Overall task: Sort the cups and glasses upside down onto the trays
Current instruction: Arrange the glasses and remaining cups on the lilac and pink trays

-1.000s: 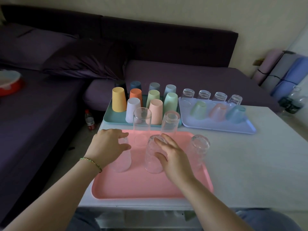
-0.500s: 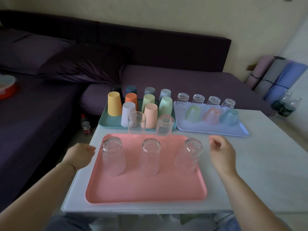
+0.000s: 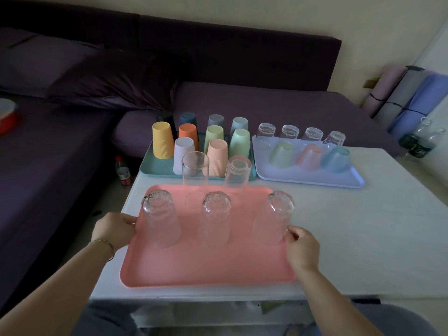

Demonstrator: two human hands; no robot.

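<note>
the left hand (image 3: 114, 230) and right hand (image 3: 303, 247) each grip a side edge of the pink tray (image 3: 206, 267), lower centre of the frame. three clear glasses (image 3: 215, 214) stand upside down across it, with two further glasses (image 3: 237, 173) behind them.

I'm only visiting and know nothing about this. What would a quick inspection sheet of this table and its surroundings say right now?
Surface: white table, carrying three trays.
Job's things: pink tray holds five glasses, the front three upside down; teal tray holds upside-down coloured cups; lilac tray holds clear glasses and tinted cups.
Clutter: bottle on the floor left of the table.
Grippers: left hand and right hand grip the pink tray's side edges.
Cables: nothing seen.
Surroundings: purple sofa behind; rolled mats by the wall.
</note>
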